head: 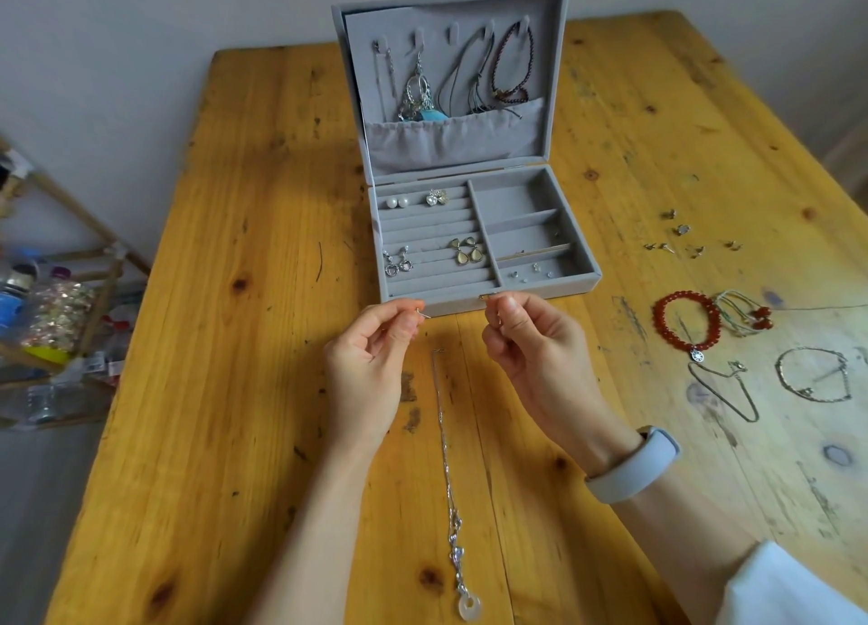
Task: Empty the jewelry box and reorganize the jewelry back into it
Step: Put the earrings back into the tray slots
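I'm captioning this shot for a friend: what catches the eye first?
The open grey jewelry box at the table's centre, necklaces hanging in its lid and earrings in its left slots. In front, the left hand and right hand each pinch something small, above a pendant necklace lying on the wooden table.

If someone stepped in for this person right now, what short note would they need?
Left hand pinches a small hook; right hand pinches something tiny.
Jewelry box open: four earring pairs in the ring rolls, necklaces on the lid hooks.
Pendant necklace lies on the table.
Left to do: that necklace, red bead bracelet, silver chains, loose earrings.
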Demonstrator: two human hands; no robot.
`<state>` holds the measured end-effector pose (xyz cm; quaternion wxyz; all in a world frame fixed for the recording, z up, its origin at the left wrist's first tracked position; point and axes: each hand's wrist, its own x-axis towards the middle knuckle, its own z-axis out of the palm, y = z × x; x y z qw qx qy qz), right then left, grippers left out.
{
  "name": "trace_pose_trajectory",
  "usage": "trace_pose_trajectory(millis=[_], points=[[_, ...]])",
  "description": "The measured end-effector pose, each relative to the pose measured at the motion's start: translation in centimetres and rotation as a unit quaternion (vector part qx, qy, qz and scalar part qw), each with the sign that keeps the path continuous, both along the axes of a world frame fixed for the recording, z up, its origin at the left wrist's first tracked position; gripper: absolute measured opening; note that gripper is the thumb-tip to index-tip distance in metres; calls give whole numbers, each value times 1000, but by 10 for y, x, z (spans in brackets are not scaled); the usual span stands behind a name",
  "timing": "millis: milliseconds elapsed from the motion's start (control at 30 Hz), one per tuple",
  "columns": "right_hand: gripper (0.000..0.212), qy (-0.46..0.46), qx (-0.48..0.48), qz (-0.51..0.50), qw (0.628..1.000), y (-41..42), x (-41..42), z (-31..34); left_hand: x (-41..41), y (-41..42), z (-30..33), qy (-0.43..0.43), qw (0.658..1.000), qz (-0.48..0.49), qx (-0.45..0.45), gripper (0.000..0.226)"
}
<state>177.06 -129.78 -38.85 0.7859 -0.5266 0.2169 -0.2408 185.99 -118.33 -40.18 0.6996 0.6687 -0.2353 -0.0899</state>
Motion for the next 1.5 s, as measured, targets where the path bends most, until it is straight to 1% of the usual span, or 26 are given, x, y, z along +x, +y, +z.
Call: trace_pose_trajectory(millis=[133, 233, 400, 500, 833, 933, 1100, 1267, 1333, 1400, 1467, 1500], points=[[17, -9, 44, 17, 999, 0, 0, 2, 1, -1, -1, 2, 1000, 2, -2, 10], [17, -33, 118, 34, 992, 0, 0, 3, 1, -1, -1, 1, 1000, 1, 0, 10], [19, -52, 243, 57, 967, -1, 2, 5, 1, 1, -1, -6, 1000, 2, 7, 10], [15, -45, 267, 65, 960, -2, 1, 6, 1, 1, -1, -3, 1000, 2, 7, 11], [4, 0, 217, 68, 974, -9, -3, 7, 1, 1, 0, -5, 1000, 5, 23, 13], [4, -7, 221, 73, 973, -9, 1, 8, 1, 2, -1, -7, 999, 7, 30, 18], [13, -19, 234, 80, 969, -8, 3, 8, 0, 2, 0, -8, 999, 8, 35, 22], [7, -34, 234, 82, 968, -9, 3, 9, -2, 1, 2, -1, 1000, 7, 29, 22], [6, -19, 184, 69, 980, -12, 3, 9, -2, 0, 3, -18, 999, 9, 30, 21], [11, 4, 110, 46, 993, -16, 4, 10, 1, -2, 5, -93, 994, 23, 52, 15], [16, 28, 27, 19, 999, -21, 7, 12, 10, -5, 7, -169, 982, 45, 77, 6], [15, 39, -13, 3, 999, -24, 9, 13, 15, -8, 8, -195, 975, 60, 89, 9]])
